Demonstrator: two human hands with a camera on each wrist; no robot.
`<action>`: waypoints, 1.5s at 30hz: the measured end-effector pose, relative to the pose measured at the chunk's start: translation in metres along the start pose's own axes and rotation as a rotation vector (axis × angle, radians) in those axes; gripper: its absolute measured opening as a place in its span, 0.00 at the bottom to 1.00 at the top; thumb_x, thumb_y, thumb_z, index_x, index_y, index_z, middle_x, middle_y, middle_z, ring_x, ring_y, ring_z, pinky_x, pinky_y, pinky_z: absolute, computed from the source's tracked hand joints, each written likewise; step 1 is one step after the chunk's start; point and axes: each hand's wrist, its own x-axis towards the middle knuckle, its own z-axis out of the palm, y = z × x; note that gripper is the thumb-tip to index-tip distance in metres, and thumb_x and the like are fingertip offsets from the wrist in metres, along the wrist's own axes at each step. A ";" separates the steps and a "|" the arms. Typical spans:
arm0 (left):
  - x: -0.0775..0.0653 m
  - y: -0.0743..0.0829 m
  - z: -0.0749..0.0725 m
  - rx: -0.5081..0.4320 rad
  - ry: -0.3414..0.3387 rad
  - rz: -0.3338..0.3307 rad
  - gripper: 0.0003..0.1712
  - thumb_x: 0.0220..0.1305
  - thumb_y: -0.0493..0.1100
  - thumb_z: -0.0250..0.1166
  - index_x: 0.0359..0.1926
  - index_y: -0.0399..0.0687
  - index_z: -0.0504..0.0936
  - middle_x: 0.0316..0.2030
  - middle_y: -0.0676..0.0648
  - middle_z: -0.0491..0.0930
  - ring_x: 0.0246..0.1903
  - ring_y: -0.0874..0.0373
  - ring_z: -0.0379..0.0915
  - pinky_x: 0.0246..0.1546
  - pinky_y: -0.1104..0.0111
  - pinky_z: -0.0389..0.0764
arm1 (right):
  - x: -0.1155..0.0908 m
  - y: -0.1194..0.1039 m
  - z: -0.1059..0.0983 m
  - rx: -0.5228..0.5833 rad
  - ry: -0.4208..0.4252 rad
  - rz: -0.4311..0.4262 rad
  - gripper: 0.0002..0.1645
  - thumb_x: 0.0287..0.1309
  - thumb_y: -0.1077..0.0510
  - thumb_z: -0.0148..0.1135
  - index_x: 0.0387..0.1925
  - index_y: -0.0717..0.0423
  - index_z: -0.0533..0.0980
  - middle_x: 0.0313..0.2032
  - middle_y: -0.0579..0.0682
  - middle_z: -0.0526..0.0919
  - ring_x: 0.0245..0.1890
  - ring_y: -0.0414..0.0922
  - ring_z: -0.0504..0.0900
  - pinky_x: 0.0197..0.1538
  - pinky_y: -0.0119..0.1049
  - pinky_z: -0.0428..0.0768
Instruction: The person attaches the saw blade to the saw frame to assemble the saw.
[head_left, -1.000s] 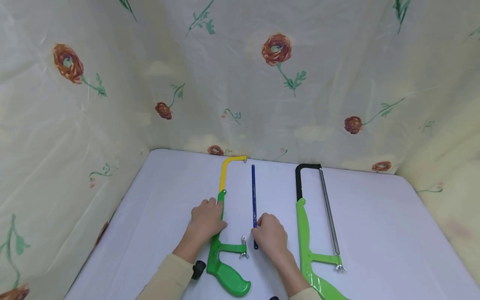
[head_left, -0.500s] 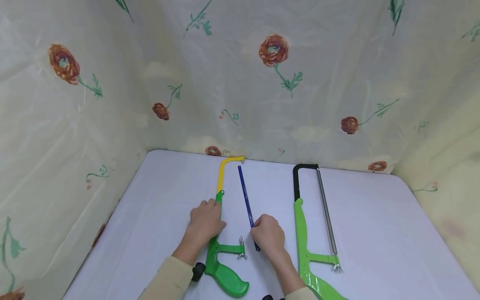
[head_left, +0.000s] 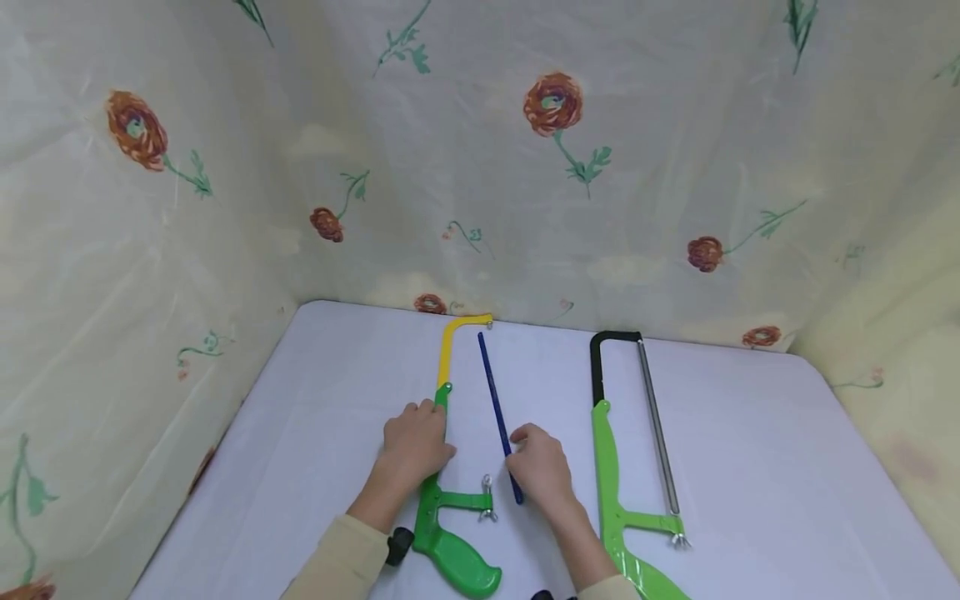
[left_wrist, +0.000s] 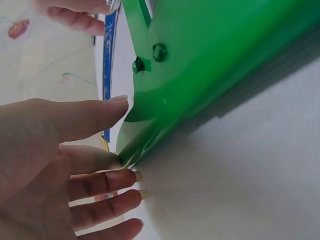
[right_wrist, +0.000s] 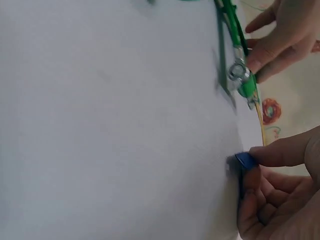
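A hacksaw frame [head_left: 459, 560], green with a yellow front arm, lies on the white tabletop with no blade fitted. My left hand [head_left: 416, 442] holds its spine, thumb on the inner side; in the left wrist view the thumb and index fingertip meet the two edges of the green frame [left_wrist: 200, 65]. My right hand [head_left: 542, 468] pinches a blue hacksaw blade [head_left: 495, 404] near its close end, thumb against fingers around the blade [right_wrist: 246, 161] in the right wrist view. The blade slants beside the frame, its far end near the yellow arm's tip.
A second hacksaw [head_left: 606, 454], light green and black with a grey blade [head_left: 660, 429] fitted, lies to the right. A wing nut [head_left: 487, 515] and bolt sit on the first frame's bracket. Flowered cloth [head_left: 480, 150] hangs behind the table and at both sides.
The blade's far end has swung left toward the yellow arm, so it now slants rather than standing nearly straight. My right fingers have shifted slightly on it; the left hand stays put.
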 end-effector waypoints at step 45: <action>0.006 -0.007 0.003 -0.121 -0.026 0.011 0.19 0.53 0.45 0.66 0.46 0.43 0.77 0.24 0.50 0.70 0.23 0.57 0.65 0.17 0.70 0.67 | 0.027 0.010 -0.007 0.429 -0.181 0.129 0.06 0.50 0.66 0.59 0.31 0.65 0.78 0.22 0.53 0.79 0.18 0.43 0.75 0.25 0.34 0.78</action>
